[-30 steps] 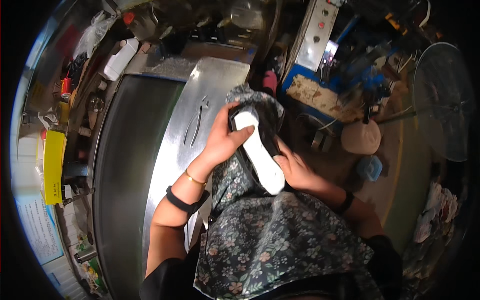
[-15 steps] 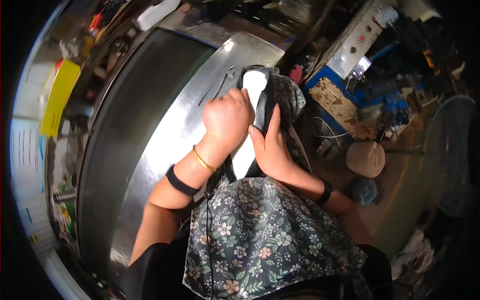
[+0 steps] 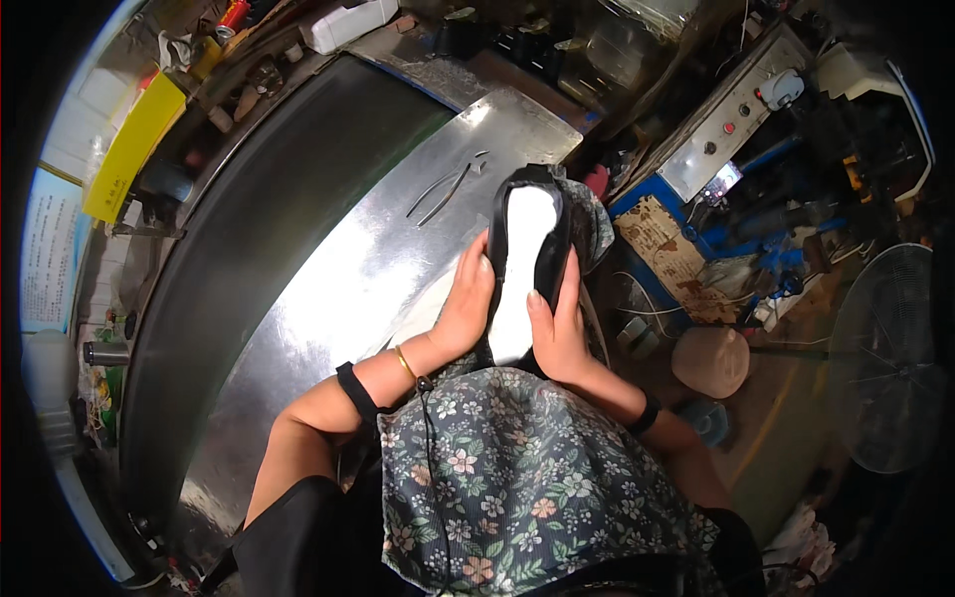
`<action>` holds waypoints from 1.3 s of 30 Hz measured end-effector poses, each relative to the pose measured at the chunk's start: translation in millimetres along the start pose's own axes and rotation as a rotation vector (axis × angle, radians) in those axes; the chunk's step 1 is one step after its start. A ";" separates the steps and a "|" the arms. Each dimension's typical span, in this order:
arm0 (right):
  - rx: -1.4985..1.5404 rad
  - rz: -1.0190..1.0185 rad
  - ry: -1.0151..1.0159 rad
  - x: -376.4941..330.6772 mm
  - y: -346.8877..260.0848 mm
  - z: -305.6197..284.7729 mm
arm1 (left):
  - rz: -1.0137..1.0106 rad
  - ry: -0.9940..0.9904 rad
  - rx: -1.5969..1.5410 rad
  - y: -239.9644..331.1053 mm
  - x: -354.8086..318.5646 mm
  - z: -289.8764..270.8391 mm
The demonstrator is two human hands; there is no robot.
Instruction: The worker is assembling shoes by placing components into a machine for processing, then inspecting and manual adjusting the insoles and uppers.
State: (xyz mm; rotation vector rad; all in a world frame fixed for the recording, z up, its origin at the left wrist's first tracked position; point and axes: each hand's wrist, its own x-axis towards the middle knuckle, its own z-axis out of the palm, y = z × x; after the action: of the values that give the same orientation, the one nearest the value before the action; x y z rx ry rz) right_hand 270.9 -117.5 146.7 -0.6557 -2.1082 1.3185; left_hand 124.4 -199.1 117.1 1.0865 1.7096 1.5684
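A black shoe (image 3: pixel 525 261) with a white inner sole is held between both hands, toe pointing toward 12 o'clock. The left hand (image 3: pixel 466 308) is pressed flat against the shoe's side at 9 o'clock, its grip closed on the black edge; a thin gold bangle (image 3: pixel 403 361) and a black wristband (image 3: pixel 355 393) are worn on that arm. The right hand (image 3: pixel 559 328) is laid along the side at 3 o'clock, fingers wrapped up over the rim, its grip likewise closed on the shoe. The shoe is kept above the right edge of a shiny metal surface (image 3: pixel 348 289). A pair of thin metal tongs (image 3: pixel 445 189) is seen lying on that surface at 11 o'clock from the shoe, well apart from the hands. A flowered cloth (image 3: pixel 517 478) is spread below the wrists at 6 o'clock. A round fan (image 3: pixel 888 373) stands far off at 3 o'clock.
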 end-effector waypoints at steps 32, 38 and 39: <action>0.293 -0.003 -0.351 95.7 -10.2 -62.6 | 0.051 -0.584 -0.228 41.6 101.9 -24.2; 0.323 -0.007 -0.287 84.3 -6.1 -76.3 | -0.021 -0.435 -0.116 57.5 93.9 0.2; 0.442 0.031 -0.290 86.2 -5.0 -86.5 | -0.031 -0.361 -0.061 60.9 92.5 11.5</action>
State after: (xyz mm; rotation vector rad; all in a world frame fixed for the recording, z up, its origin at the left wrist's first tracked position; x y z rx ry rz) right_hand 267.2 -7.3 199.6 -0.3246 -1.9191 1.9132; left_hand 98.5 -115.2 185.5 1.2206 1.4206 1.3021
